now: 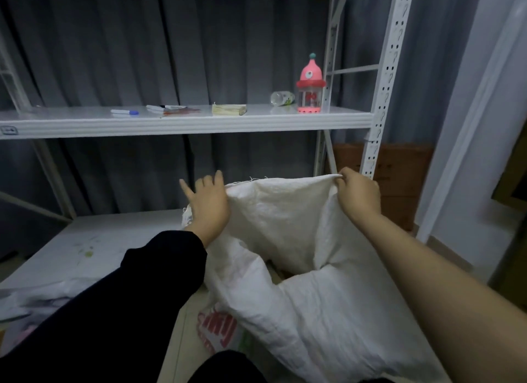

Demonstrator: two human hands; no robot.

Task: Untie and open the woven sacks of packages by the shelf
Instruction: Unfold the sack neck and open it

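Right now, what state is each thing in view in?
woven sack: mouth open, rim held up.
right hand: fingers pinch the sack's rim.
left hand: fingers spread at the rim's left side; grip not visible.
pink bottle: upright on the shelf, cap on.
clear bottle: lying on its side.
second sack: lying at lower left; mouth not visible.

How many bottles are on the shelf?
2. A pink bottle stands upright near the right end of the shelf. A clear bottle lies on its side just left of it, further back. Nothing seems to hide another.
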